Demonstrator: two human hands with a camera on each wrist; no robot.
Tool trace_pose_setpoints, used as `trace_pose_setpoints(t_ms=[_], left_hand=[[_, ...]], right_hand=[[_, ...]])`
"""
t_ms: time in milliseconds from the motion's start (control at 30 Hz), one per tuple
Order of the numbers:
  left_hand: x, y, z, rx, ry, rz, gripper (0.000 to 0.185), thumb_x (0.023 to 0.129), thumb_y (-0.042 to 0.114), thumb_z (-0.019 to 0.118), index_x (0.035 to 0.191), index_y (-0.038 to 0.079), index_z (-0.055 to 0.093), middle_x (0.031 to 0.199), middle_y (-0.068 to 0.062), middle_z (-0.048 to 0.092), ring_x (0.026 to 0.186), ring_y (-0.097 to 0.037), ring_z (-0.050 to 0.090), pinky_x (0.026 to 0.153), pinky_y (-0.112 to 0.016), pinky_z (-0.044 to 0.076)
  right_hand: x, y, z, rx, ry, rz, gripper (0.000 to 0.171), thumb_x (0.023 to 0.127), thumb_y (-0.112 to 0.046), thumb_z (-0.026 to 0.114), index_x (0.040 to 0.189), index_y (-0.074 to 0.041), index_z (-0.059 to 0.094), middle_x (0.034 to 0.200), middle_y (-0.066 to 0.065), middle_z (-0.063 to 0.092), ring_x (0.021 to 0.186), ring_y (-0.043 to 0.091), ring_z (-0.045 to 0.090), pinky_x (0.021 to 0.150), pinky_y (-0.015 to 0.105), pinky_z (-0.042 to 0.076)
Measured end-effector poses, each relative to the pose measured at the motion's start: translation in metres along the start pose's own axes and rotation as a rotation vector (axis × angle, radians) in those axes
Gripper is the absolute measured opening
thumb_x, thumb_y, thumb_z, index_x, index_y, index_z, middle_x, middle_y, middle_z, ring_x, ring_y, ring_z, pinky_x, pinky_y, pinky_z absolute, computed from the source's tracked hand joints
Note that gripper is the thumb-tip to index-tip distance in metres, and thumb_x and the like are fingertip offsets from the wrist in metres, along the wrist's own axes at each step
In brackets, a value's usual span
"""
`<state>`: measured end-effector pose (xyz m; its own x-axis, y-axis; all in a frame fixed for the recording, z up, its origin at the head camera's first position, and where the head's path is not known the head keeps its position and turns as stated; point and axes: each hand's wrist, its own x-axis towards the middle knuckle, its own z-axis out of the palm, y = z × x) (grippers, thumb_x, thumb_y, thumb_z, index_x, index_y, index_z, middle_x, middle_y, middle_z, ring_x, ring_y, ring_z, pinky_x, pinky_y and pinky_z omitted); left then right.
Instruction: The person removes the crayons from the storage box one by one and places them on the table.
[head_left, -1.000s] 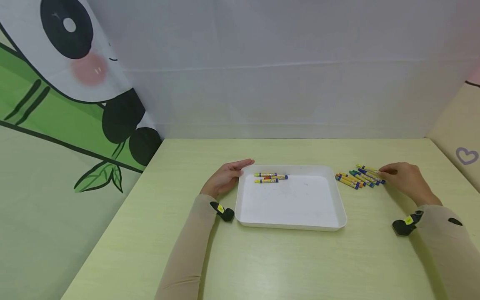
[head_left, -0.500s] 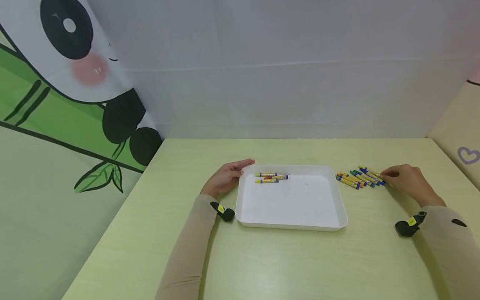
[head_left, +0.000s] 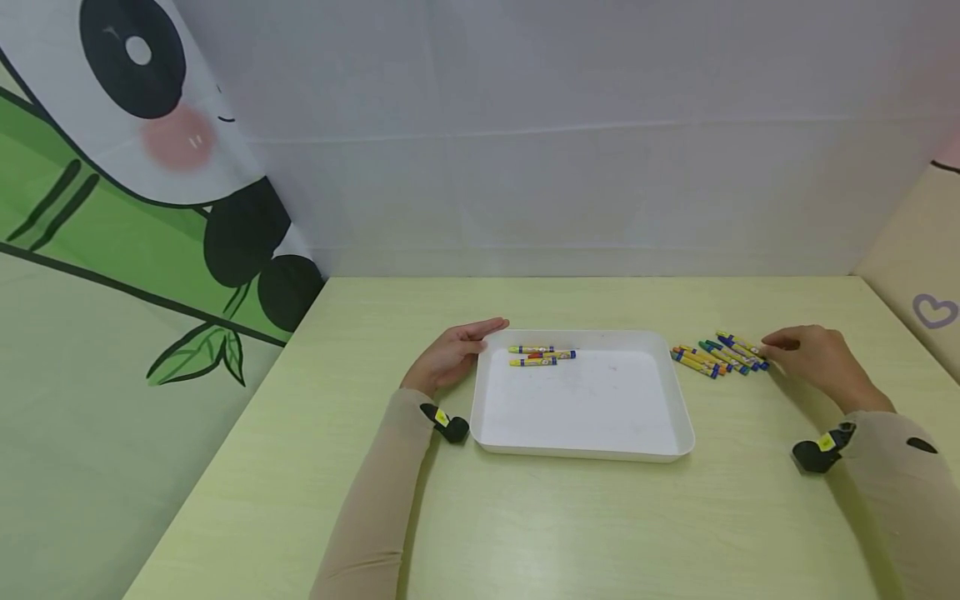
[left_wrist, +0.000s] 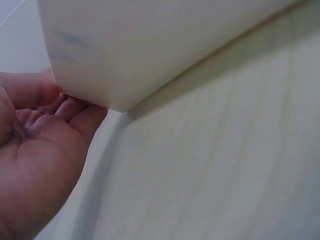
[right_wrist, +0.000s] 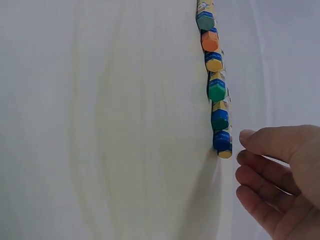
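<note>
Three crayons [head_left: 542, 356] lie in the far left corner of the white tray [head_left: 585, 450], while a larger row of crayons [head_left: 720, 355] lies on the table [head_left: 570, 533] just right of it, so by my judgement most of the moving is left. The right hand [head_left: 813, 360] hovers at that row's near end with fingers loosely curled, gripping nothing, and the left hand [head_left: 452, 353] rests flat against the tray's left wall.
</note>
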<state>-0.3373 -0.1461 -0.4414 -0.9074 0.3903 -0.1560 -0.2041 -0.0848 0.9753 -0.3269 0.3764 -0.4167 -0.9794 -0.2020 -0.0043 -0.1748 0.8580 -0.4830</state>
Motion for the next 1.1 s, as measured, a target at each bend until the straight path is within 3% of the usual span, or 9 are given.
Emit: trace_pose_setpoints(t_ms=[700,1100], left_hand=[[0.000,-0.001,0.000,0.024,-0.010,0.031,0.050,0.098,-0.008,0.036,0.147,0.005,0.039,0.155,-0.006,0.035,0.144,-0.022,0.029,0.117,-0.042,0.027],[0.000,0.000,0.002,0.010,-0.008,0.020,0.050,0.099,-0.008,0.037,0.147,0.006,0.040,0.154,-0.004,0.037,0.144,-0.021,0.030,0.116,-0.042,0.028]], right_hand=[[0.010,-0.037,-0.009,0.005,0.046,-0.112,0.039,0.096,-0.026,0.059,0.118,0.006,0.065,0.111,0.027,0.067,0.101,0.043,0.062,0.079,0.051,0.052],[0.022,-0.078,-0.012,0.042,-0.016,-0.145,0.040,0.096,-0.029,0.058,0.119,0.003,0.065,0.116,0.025,0.066,0.106,0.041,0.060,0.086,0.054,0.050]])
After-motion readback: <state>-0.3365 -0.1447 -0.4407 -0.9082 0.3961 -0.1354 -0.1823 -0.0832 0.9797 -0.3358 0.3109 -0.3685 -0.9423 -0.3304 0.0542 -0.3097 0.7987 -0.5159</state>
